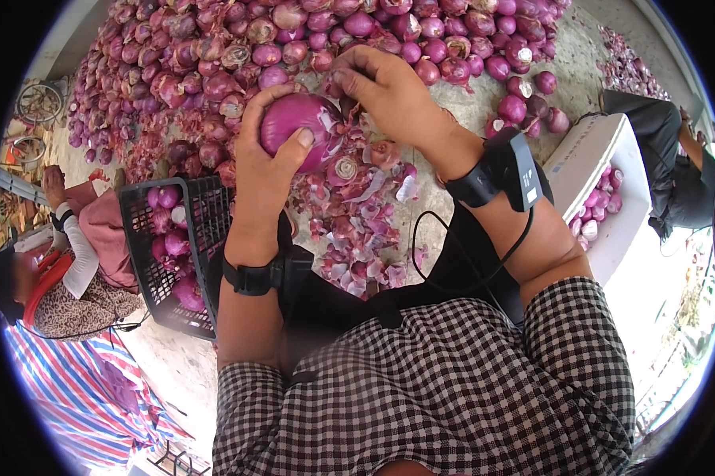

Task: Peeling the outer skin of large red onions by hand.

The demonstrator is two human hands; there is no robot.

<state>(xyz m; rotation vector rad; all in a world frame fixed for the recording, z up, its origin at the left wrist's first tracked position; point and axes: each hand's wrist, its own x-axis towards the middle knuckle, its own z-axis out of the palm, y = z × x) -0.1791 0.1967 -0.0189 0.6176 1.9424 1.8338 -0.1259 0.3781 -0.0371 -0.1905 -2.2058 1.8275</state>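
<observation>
A large, shiny purple-red onion (303, 127) rests in my left hand (256, 178), whose fingers and thumb close round its side. My right hand (397, 99) is just to the right of the onion and a little above it. Its thumb and forefinger are bent together close to the onion's upper right edge; whatever they pinch is hidden. Below both hands lies a litter of loose onion skins (361, 226). A cut onion end (343, 170) faces up among these peelings.
A big heap of red onions (207, 55) fills the far side. At left stands a black plastic crate (155, 305) with onions inside; at right, a white foam box (631, 166) holds more. A seated person (96, 262) is at left, and another person's dark-clothed leg (647, 131) at right.
</observation>
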